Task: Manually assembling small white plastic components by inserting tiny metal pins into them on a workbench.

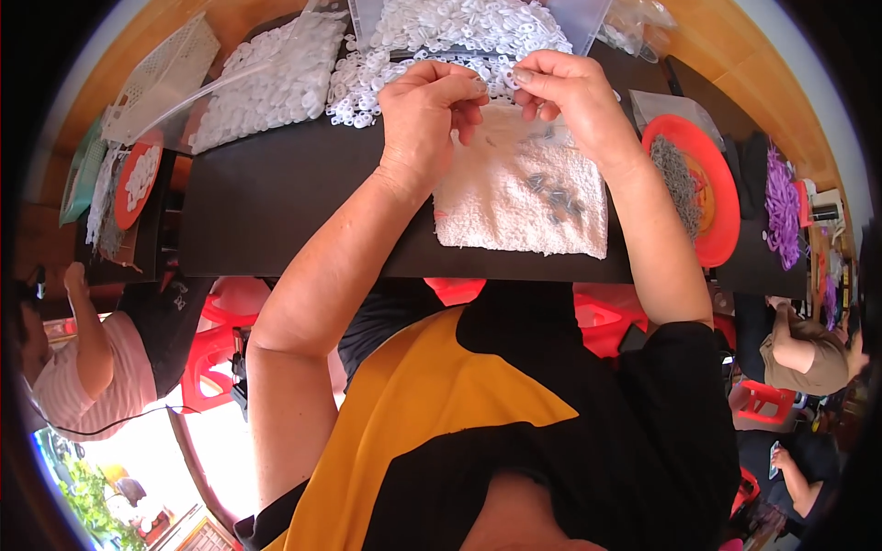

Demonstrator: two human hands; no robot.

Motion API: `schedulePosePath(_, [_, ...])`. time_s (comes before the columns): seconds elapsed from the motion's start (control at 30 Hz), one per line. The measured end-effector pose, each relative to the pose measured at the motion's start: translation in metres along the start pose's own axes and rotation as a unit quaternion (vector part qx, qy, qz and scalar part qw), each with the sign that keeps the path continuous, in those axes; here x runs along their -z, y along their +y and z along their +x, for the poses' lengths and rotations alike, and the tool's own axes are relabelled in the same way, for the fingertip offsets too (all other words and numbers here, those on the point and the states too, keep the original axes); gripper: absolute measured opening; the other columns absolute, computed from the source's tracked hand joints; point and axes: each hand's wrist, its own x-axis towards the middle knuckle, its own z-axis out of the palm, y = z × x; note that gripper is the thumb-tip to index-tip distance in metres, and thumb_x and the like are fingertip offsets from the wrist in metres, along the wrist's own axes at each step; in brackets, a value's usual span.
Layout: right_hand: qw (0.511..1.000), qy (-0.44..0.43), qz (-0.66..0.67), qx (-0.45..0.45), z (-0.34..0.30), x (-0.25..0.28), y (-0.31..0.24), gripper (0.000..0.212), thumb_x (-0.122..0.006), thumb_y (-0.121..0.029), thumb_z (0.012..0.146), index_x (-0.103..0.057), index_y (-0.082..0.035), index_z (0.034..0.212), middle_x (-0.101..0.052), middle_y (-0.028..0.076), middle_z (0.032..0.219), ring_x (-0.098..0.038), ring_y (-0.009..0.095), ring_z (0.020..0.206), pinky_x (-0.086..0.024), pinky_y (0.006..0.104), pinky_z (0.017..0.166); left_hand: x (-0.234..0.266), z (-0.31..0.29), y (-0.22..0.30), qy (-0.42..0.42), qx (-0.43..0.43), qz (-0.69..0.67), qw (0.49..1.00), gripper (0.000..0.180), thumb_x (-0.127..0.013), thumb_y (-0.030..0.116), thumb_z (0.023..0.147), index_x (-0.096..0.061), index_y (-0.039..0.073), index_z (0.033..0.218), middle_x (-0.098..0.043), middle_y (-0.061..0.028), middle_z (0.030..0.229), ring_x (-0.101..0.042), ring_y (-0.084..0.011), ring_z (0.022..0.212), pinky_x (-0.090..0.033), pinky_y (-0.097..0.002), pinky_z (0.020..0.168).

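My left hand [427, 110] is raised over the far part of the table, thumb and forefinger pinched together. What sits between those fingertips is too small to make out. Just to its right, my right hand [574, 96] pinches a small white plastic piece [511, 81] with a hole in it. A gap separates the two hands. Below them lies a white towel [469, 225], with several small grey pieces [556, 195] scattered on it. Beyond my hands, a heap of small white plastic pieces [354, 96] spreads in front of a clear bin [593, 23] full of more.
A clear bag of white pieces [266, 92] lies on the dark table [276, 211] at the left. On the right stands a red bowl [721, 230] with thin grey pieces [673, 170]. Purple items [783, 211] lie farther right. Other people sit at both sides near red stools [209, 358].
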Motion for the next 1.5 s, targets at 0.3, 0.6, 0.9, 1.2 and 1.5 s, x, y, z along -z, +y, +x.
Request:
schedulePosePath(0.3, [0.999, -0.014, 0.034, 0.007, -0.002, -0.004, -0.002, 0.019, -0.058, -0.020, 0.091, -0.067, -0.003, 0.094, -0.064, 0.000, 0.076, -0.058, 0.007, 0.068, -0.040, 0.0213, 0.061, -0.002, -0.002, -0.001, -0.008, -0.005, 0.031, 0.999, 0.010, -0.065, -0.001, 0.081, -0.059, -0.004, 0.088, -0.064, -0.0135, 0.076, -0.057, -0.0153, 0.053, -0.041, -0.0259, 0.042])
schedulePosePath(0.6, [1.000, -0.015, 0.002, 0.026, -0.003, -0.008, -0.002, 0.018, -0.059, -0.020, 0.090, -0.067, -0.004, 0.091, -0.062, 0.000, 0.075, -0.057, 0.007, 0.067, -0.042, 0.0212, 0.060, -0.003, -0.005, -0.002, -0.009, -0.002, 0.036, 0.999, 0.009, -0.065, -0.001, 0.081, -0.060, -0.004, 0.088, -0.064, -0.0142, 0.074, -0.058, -0.0152, 0.053, -0.041, -0.0259, 0.043])
schedulePosePath(0.9, [0.997, -0.063, 0.019, 0.026, -0.002, 0.009, -0.002, 0.020, -0.057, -0.022, 0.092, -0.064, -0.004, 0.090, -0.061, -0.002, 0.072, -0.057, 0.006, 0.065, -0.040, 0.0199, 0.059, -0.009, -0.011, -0.005, -0.080, -0.052, 0.047, 0.994, 0.020, -0.067, -0.006, 0.082, -0.060, -0.006, 0.100, -0.064, -0.0103, 0.082, -0.060, -0.0140, 0.061, -0.044, -0.0242, 0.046])
schedulePosePath(1.2, [0.993, -0.115, 0.027, 0.026, -0.005, 0.016, -0.006, 0.023, -0.061, -0.025, 0.088, -0.062, -0.006, 0.074, -0.056, -0.003, 0.061, -0.055, 0.006, 0.056, -0.036, 0.0196, 0.052, -0.010, -0.013, -0.003, -0.116, -0.094, 0.185, 0.971, 0.026, -0.069, -0.008, 0.080, -0.062, -0.005, 0.105, -0.065, -0.0076, 0.082, -0.058, -0.0105, 0.063, -0.044, -0.0213, 0.046])
schedulePosePath(1.5, [0.991, -0.130, 0.018, 0.036, -0.007, 0.015, -0.005, 0.022, -0.060, -0.024, 0.089, -0.063, -0.006, 0.075, -0.056, -0.003, 0.062, -0.055, 0.005, 0.056, -0.036, 0.0194, 0.052, -0.008, -0.014, -0.005, -0.130, -0.099, 0.153, 0.975, 0.025, -0.068, -0.009, 0.081, -0.062, -0.006, 0.104, -0.065, -0.0086, 0.083, -0.060, -0.0110, 0.067, -0.045, -0.0209, 0.047])
